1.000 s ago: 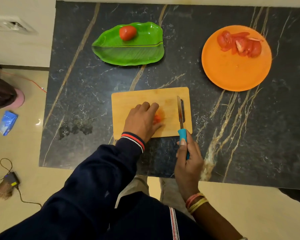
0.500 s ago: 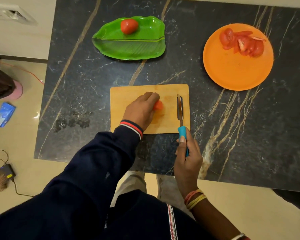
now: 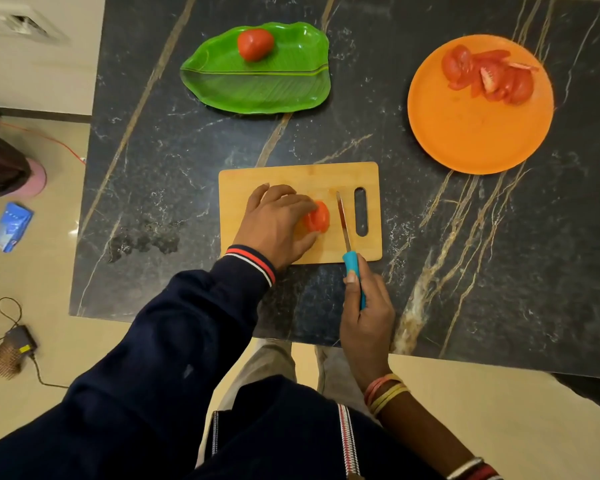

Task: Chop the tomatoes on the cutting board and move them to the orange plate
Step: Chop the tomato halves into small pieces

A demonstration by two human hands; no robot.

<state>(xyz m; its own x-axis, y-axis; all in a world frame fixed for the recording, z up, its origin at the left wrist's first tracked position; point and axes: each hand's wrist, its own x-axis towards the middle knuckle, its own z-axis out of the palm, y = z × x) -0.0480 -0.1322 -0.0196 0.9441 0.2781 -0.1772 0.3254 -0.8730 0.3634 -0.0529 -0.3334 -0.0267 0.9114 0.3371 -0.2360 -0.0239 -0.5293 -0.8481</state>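
Note:
A wooden cutting board (image 3: 267, 180) lies near the front edge of the dark marble counter. On it sits a red tomato piece (image 3: 318, 216), with my left hand (image 3: 274, 223) pressed over its left side. My right hand (image 3: 366, 306) grips the blue handle of a knife (image 3: 343, 220); the blade lies on the board just right of the tomato, apart from it. The orange plate (image 3: 475, 133) at the back right holds several cut tomato pieces (image 3: 489, 76). A whole tomato (image 3: 255, 44) rests on the green leaf-shaped plate (image 3: 257, 88) at the back.
The counter's front edge (image 3: 222, 327) runs just below the board, with my legs under it. On the floor to the left lie a blue packet (image 3: 9, 226), a pink-based dark object (image 3: 4, 168) and a cable with a small adapter (image 3: 20, 344).
My left hand has shifted on the board and now uncovers more of the tomato piece. The knife has stayed to the right of it, held in the same grip.

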